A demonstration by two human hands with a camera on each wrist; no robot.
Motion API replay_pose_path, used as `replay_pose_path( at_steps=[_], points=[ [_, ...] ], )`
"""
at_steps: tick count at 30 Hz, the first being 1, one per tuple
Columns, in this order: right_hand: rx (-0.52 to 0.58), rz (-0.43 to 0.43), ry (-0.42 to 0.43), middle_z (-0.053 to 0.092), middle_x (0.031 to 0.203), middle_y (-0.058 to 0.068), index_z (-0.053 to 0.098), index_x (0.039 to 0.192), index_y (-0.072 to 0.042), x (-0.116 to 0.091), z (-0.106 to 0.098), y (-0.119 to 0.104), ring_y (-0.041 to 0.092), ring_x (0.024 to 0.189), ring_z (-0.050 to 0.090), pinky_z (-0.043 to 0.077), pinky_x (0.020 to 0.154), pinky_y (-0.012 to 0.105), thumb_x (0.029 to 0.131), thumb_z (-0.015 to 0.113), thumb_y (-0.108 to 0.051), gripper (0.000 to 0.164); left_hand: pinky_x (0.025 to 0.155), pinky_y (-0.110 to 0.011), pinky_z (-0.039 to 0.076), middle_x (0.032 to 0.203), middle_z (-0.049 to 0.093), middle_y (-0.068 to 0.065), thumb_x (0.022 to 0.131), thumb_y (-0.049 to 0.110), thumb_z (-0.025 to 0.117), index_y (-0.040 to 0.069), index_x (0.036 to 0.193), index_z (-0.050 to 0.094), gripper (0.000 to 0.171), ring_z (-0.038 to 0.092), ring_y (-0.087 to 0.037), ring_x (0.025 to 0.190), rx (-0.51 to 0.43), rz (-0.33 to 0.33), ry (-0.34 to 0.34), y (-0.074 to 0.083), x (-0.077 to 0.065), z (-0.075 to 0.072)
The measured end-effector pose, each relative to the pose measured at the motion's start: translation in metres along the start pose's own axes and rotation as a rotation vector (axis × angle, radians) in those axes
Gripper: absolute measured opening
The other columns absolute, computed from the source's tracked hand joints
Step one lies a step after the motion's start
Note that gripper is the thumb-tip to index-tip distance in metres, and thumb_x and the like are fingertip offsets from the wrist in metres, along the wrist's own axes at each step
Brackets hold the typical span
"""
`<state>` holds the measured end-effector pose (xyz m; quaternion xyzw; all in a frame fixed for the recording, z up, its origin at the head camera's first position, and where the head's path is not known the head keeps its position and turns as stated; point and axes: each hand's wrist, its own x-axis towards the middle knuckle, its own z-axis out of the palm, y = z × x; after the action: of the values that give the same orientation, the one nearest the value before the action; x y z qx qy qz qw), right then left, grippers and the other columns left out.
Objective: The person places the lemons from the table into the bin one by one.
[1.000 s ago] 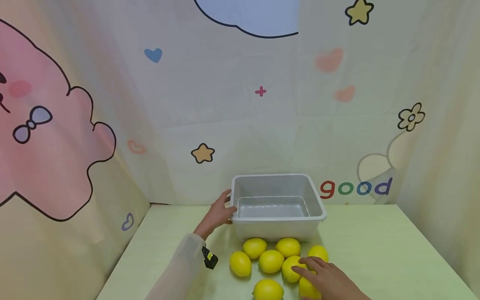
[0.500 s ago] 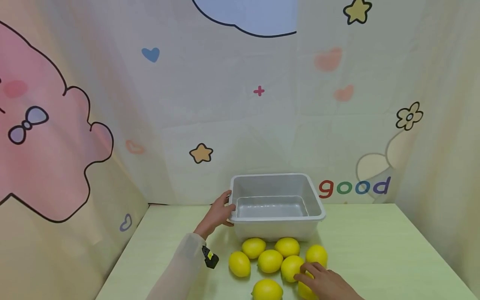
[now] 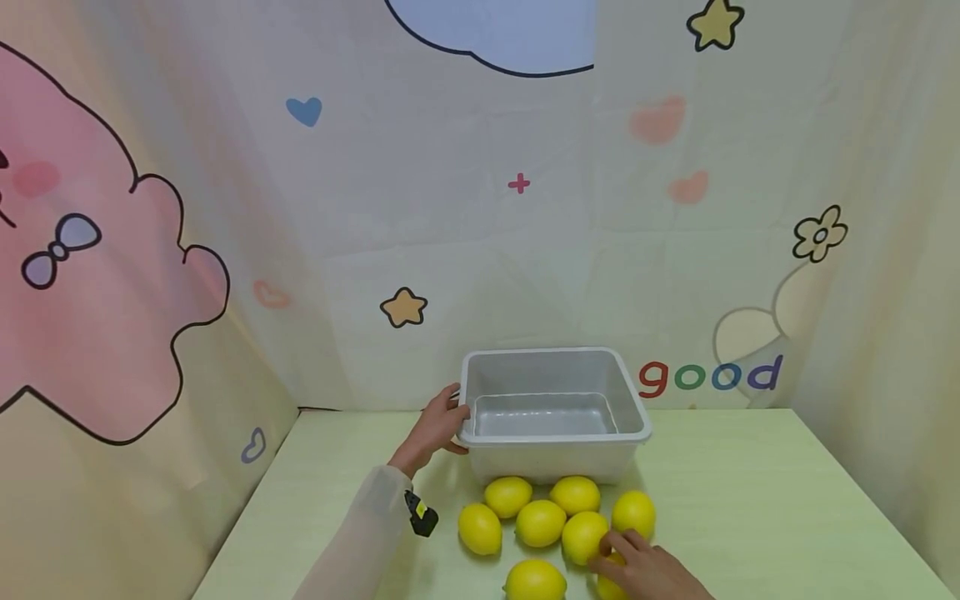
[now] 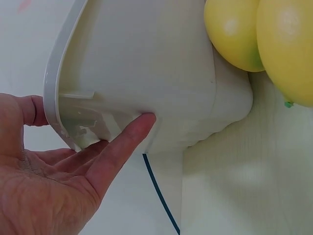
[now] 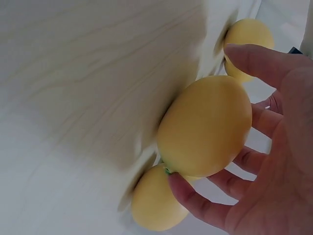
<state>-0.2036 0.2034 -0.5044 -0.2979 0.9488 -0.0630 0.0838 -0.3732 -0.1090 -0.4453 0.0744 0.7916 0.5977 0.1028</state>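
A light grey rectangular plastic basin (image 3: 555, 460) stands against the back of the table, its inside bare. My left hand (image 3: 433, 427) grips its left end; in the left wrist view the thumb hooks over the rim and a finger (image 4: 128, 138) lies along the outer wall. My right hand (image 3: 652, 570) reaches down over a yellow lemon (image 5: 205, 127) at the front right of a group. In the right wrist view its fingers curl round this lemon, one fingertip touching the green stem end. The thumb's tip appears a little apart from the peel.
Several other lemons (image 3: 541, 523) lie on the pale green table (image 3: 757, 500) in front of the basin. One lemon (image 3: 633, 514) sits just beyond my right hand, another (image 3: 536, 580) near the front. A printed curtain (image 3: 525, 267) hangs behind the table.
My right hand has lowered onto the front right lemon, and its fingers have drawn in from spread to curled. The left hand stays on the basin, which has not moved.
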Motion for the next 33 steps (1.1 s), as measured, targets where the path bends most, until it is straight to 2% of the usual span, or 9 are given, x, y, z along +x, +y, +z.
replay_pose_path(
  at_steps=[4, 9, 12, 15, 27, 33],
  points=[
    [-0.001, 0.031, -0.005, 0.047, 0.102, -0.007, 0.06, 0.112, -0.037, 0.001, 0.001, -0.001, 0.015, 0.085, 0.043, 0.042, 0.059, 0.026, 0.073, 0.047, -0.076, 0.057, 0.059, -0.046, 0.058, 0.144, 0.04, -0.018, 0.09, 0.024, 0.048, 0.015, 0.146, 0.025, 0.061, 0.053, -0.042, 0.117, -0.009, -0.003, 0.002, -0.001, -0.001, 0.0],
    [0.053, 0.072, -0.011, 0.05, 0.104, -0.005, 0.059, 0.114, -0.035, -0.001, 0.004, -0.002, 0.01, 0.079, 0.044, 0.043, 0.057, 0.025, 0.073, 0.049, -0.075, 0.058, 0.06, -0.048, 0.057, 0.145, 0.04, -0.018, 0.091, 0.025, 0.048, 0.017, 0.146, 0.025, 0.061, 0.055, -0.039, 0.114, -0.011, -0.007, 0.001, -0.004, 0.003, -0.001],
    [0.104, 0.098, -0.027, 0.053, 0.109, -0.003, 0.058, 0.115, -0.035, -0.001, 0.008, -0.003, 0.011, 0.083, 0.049, 0.047, 0.058, 0.028, 0.073, 0.051, -0.074, 0.058, 0.06, -0.048, 0.057, 0.144, 0.04, -0.018, 0.091, 0.025, 0.048, 0.018, 0.146, 0.025, 0.06, 0.056, -0.038, 0.113, -0.007, -0.006, 0.001, -0.005, 0.004, -0.001],
    [0.13, 0.122, -0.048, 0.054, 0.112, -0.004, 0.057, 0.115, -0.038, 0.0, 0.012, -0.002, 0.017, 0.093, 0.052, 0.05, 0.059, 0.035, 0.073, 0.052, -0.073, 0.055, 0.059, -0.047, 0.057, 0.144, 0.041, -0.017, 0.092, 0.026, 0.048, 0.019, 0.146, 0.026, 0.059, 0.056, -0.039, 0.114, -0.001, 0.0, 0.0, -0.004, 0.002, -0.001],
    [0.178, 0.103, -0.031, 0.052, 0.107, -0.008, 0.058, 0.106, -0.038, 0.006, 0.018, 0.004, 0.011, 0.086, 0.047, 0.047, 0.059, 0.033, 0.073, 0.055, -0.071, 0.047, 0.06, -0.047, 0.057, 0.143, 0.041, -0.018, 0.092, 0.024, 0.047, 0.017, 0.147, 0.025, 0.06, 0.052, -0.043, 0.118, -0.011, 0.015, -0.006, -0.003, -0.002, 0.0],
    [0.183, 0.103, -0.032, 0.052, 0.104, -0.009, 0.059, 0.104, -0.036, 0.007, 0.016, 0.004, 0.009, 0.084, 0.045, 0.045, 0.057, 0.029, 0.073, 0.056, -0.071, 0.047, 0.06, -0.046, 0.057, 0.145, 0.04, -0.017, 0.092, 0.025, 0.048, 0.019, 0.147, 0.024, 0.06, 0.055, -0.038, 0.115, -0.002, 0.018, -0.01, -0.005, 0.001, -0.001]
  ],
)
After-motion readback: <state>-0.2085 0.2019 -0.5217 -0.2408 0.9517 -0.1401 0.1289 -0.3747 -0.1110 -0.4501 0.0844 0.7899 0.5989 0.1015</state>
